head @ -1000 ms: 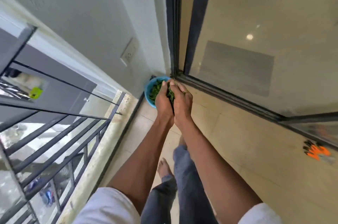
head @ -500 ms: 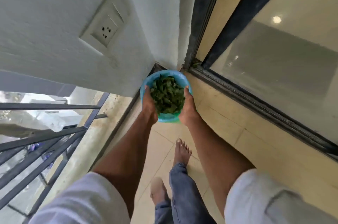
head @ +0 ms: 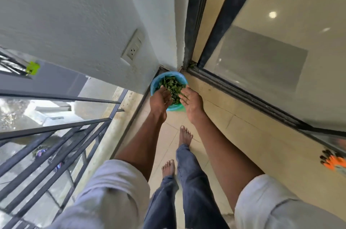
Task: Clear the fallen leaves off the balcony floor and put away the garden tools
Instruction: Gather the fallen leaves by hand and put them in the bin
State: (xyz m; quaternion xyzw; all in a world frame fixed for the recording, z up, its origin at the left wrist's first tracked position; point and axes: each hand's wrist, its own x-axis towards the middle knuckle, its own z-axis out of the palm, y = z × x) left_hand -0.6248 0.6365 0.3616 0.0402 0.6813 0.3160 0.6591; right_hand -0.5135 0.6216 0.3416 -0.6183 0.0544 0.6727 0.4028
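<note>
A blue bucket (head: pixel 164 76) stands on the tiled floor in the corner between the white wall and the sliding door track. It is filled with green leaves (head: pixel 171 84). My left hand (head: pixel 159 101) hovers over the bucket's near left rim with its fingers loosely apart and nothing in it. At the near right rim my right hand (head: pixel 191 102) is palm up and open, fingertips touching the leaves. Orange and black garden gloves (head: pixel 331 161) lie on the floor by the door track at the far right.
A dark metal railing (head: pixel 56 135) on a low concrete kerb runs along the left. The glass sliding door (head: pixel 262 60) and its track bound the right. A wall socket (head: pixel 133 49) sits above the bucket. My bare feet (head: pixel 185 135) stand on the narrow tiled strip.
One second ago both hands pressed leaves into the bucket. Half a second ago they gripped its sides. Now both have let go and are open over the near rim.
</note>
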